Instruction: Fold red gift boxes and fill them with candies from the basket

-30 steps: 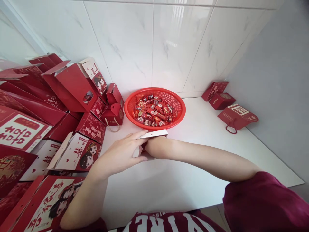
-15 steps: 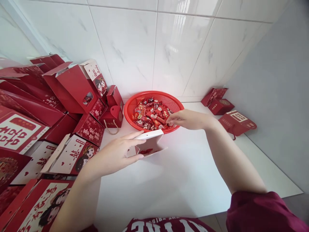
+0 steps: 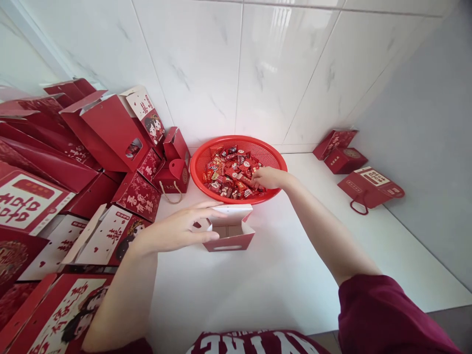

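Observation:
A red paper gift box (image 3: 229,242) stands on the white table with its top open and its pale inside showing. My left hand (image 3: 180,227) grips its left side, fingers at the raised back flap and thumb by the front edge. Right behind it sits a red plastic basket (image 3: 275,189) of wrapped candies (image 3: 232,172), mostly red. My right hand (image 3: 268,178) reaches into the basket's right side, fingers curled down on the candy. Its fingertips are partly hidden among the wrappers.
Many red and white gift boxes (image 3: 110,132) are piled on the left. A small red box with a rope handle (image 3: 173,177) stands left of the basket. Several red boxes (image 3: 368,187) lie at the right by the grey wall. A tiled wall (image 3: 206,73) rises behind.
The gift box has turned, so its opening and front side now show more. My right hand has sunk deeper into the candies. The view has shifted slightly.

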A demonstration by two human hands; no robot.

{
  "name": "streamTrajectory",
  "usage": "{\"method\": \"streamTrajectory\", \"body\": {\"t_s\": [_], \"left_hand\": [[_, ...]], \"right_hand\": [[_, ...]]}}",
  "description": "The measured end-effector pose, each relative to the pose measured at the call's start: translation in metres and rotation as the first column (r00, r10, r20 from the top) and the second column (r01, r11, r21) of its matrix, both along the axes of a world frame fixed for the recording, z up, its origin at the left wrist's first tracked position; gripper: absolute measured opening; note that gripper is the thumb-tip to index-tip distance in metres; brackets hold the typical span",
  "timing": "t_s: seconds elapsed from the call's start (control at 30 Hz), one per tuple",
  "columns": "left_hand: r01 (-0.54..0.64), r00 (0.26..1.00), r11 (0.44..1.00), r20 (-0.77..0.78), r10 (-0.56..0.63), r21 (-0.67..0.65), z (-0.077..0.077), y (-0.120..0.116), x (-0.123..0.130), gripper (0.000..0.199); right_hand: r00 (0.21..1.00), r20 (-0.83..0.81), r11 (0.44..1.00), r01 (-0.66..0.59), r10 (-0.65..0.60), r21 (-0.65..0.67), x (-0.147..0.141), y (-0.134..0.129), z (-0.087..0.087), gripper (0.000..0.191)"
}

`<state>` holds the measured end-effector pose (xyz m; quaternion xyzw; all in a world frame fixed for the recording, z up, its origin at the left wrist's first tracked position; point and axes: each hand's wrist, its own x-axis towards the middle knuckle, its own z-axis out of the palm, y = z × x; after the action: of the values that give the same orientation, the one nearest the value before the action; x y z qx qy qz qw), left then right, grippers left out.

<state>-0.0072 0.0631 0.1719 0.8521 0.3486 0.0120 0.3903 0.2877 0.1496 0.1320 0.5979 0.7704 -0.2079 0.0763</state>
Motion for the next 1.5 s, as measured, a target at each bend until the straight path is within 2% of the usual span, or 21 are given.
{"method": "streamTrajectory", "body": {"t_s": [0.17, 0.3, 0.43, 0.63, 0.73, 0.83, 0.97, 1.07, 1.1, 1.17, 1.23, 1.27, 1.3, 1.33, 1.4, 1.43, 1.5], "left_hand": [[0.009, 0.999, 0.997, -0.047, -0.005, 0.082, 0.001, -0.005, 0.001, 0.050], [-0.007, 0.999, 0.991, -0.039, 0.012, 0.132, -0.003, -0.003, 0.001, 0.052], [0.029, 0.999, 0.992, -0.038, -0.024, 0.124, -0.007, 0.000, 0.001, 0.055], [0.062, 0.998, 0.995, -0.011, -0.061, 0.079, -0.011, 0.007, 0.001, 0.051], [0.058, 0.998, 0.995, -0.015, -0.057, 0.077, -0.010, 0.006, 0.001, 0.052], [0.075, 0.997, 0.993, -0.031, -0.072, 0.096, -0.007, 0.000, 0.002, 0.059], [0.104, 0.995, 0.990, -0.013, -0.103, 0.099, -0.002, -0.009, 0.003, 0.065], [0.110, 0.994, 0.988, -0.013, -0.109, 0.104, -0.002, -0.014, 0.003, 0.066], [0.109, 0.994, 0.988, -0.022, -0.108, 0.108, -0.002, -0.015, 0.003, 0.066], [0.104, 0.994, 0.987, -0.046, -0.099, 0.120, -0.002, -0.016, 0.003, 0.065], [0.093, 0.994, 0.987, -0.062, -0.086, 0.134, -0.003, -0.017, 0.003, 0.064], [0.083, 0.995, 0.986, -0.061, -0.074, 0.143, -0.003, -0.017, 0.004, 0.062], [0.065, 0.997, 0.986, -0.055, -0.057, 0.156, -0.003, -0.017, 0.005, 0.059], [0.037, 0.999, 0.984, -0.042, -0.030, 0.174, -0.003, -0.017, 0.006, 0.056], [-0.033, 0.999, 0.975, -0.008, 0.035, 0.218, -0.003, -0.016, 0.009, 0.046], [-0.064, 0.998, 0.968, 0.013, 0.063, 0.241, -0.002, -0.016, 0.010, 0.042], [-0.128, 0.991, 0.949, 0.080, 0.109, 0.287, -0.001, -0.015, 0.012, 0.037]], "right_hand": [[0.994, 0.089, 0.997, 0.054, -0.059, 0.058, -0.009, 0.020, -0.014, 0.031], [0.997, 0.077, 1.000, -0.010, 0.010, 0.007, -0.017, 0.027, -0.031, 0.023], [0.996, 0.035, 0.994, -0.079, 0.082, -0.074, -0.017, 0.032, -0.043, 0.024], [0.999, -0.022, 0.995, -0.048, 0.046, -0.092, -0.013, 0.036, -0.050, 0.027], [0.995, -0.095, 0.999, 0.001, -0.006, -0.044, -0.011, 0.035, -0.050, 0.019], [0.966, -0.249, 0.990, 0.095, -0.065, 0.108, -0.009, 0.027, -0.046, 0.019], [0.868, -0.488, 0.919, 0.261, -0.090, 0.295, -0.009, 0.005, -0.040, 0.022], [0.785, -0.618, 0.899, 0.304, -0.049, 0.315, -0.009, -0.012, -0.042, 0.016], [0.734, -0.679, 0.898, 0.314, -0.023, 0.309, -0.009, -0.017, -0.044, 0.011], [0.546, -0.837, 0.903, 0.337, 0.045, 0.268, -0.010, -0.025, -0.044, 0.015], [0.297, -0.951, 0.921, 0.339, 0.089, 0.193, -0.011, -0.033, -0.040, 0.031], [0.204, -0.975, 0.932, 0.327, 0.092, 0.156, -0.013, -0.037, -0.036, 0.037], [0.155, -0.984, 0.941, 0.311, 0.087, 0.133, -0.015, -0.043, -0.031, 0.041], [0.136, -0.987, 0.947, 0.296, 0.088, 0.125, -0.017, -0.049, -0.025, 0.043], [0.149, -0.981, 0.949, 0.270, 0.127, 0.164, -0.023, -0.064, -0.010, 0.040], [0.181, -0.970, 0.943, 0.259, 0.165, 0.209, -0.027, -0.072, -0.003, 0.034], [0.301, -0.918, 0.910, 0.245, 0.257, 0.335, -0.034, -0.088, 0.010, 0.023]]}}
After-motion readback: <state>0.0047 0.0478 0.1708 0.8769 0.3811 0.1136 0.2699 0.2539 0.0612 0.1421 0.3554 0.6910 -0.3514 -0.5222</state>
